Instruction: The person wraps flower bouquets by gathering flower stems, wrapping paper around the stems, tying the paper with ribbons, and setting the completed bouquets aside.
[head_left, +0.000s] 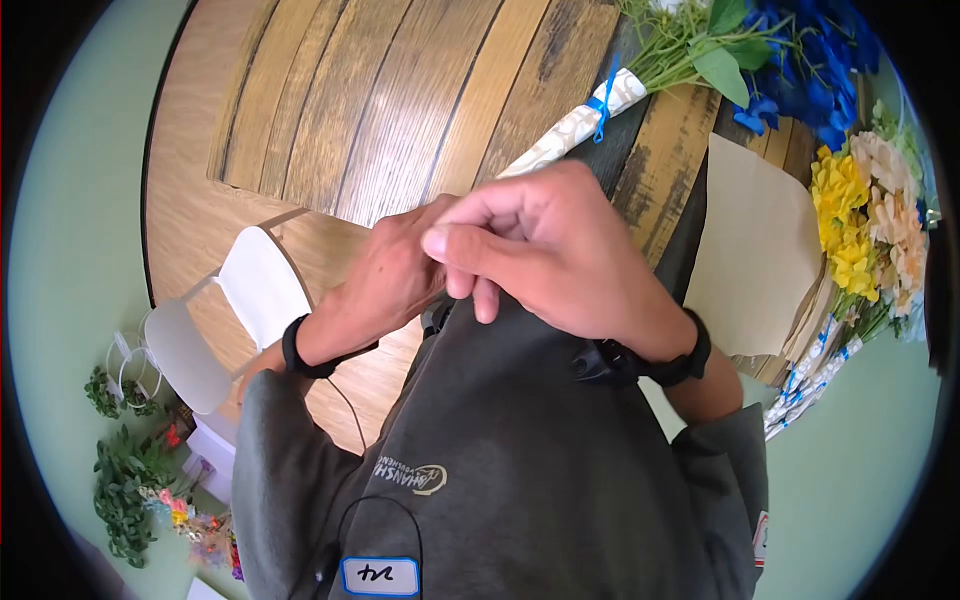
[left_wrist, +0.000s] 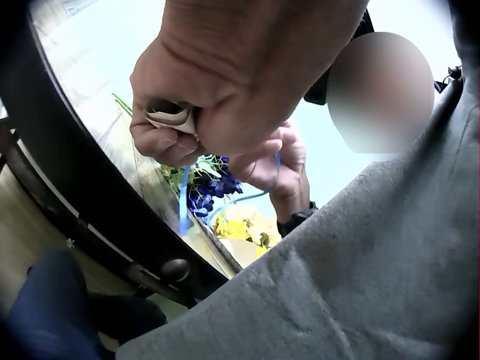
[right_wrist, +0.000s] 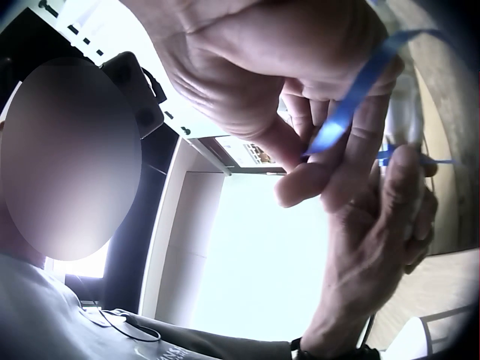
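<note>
A bouquet lies on the wooden board, its stems wrapped in white patterned paper (head_left: 570, 130) and tied with a blue ribbon (head_left: 600, 108). My left hand (head_left: 375, 275) grips the lower end of the wrap; the rolled paper edge (left_wrist: 171, 120) shows inside the curled left hand (left_wrist: 217, 82). My right hand (head_left: 565, 255) is beside and partly over the left, thumb and fingers together. In the right wrist view, a blue ribbon strip (right_wrist: 352, 105) runs between the right hand's (right_wrist: 300, 82) fingers, pinched there, with the left hand (right_wrist: 367, 247) around the wrap below.
Blue flowers (head_left: 825, 60) top the bouquet. Brown paper sheets (head_left: 755, 245) lie at the right, with yellow flowers (head_left: 845, 220) and other wrapped bunches beyond. White chairs (head_left: 262, 285) stand at the left, near greenery (head_left: 130, 490) and colourful flowers. The plank board (head_left: 400, 100) spans the top.
</note>
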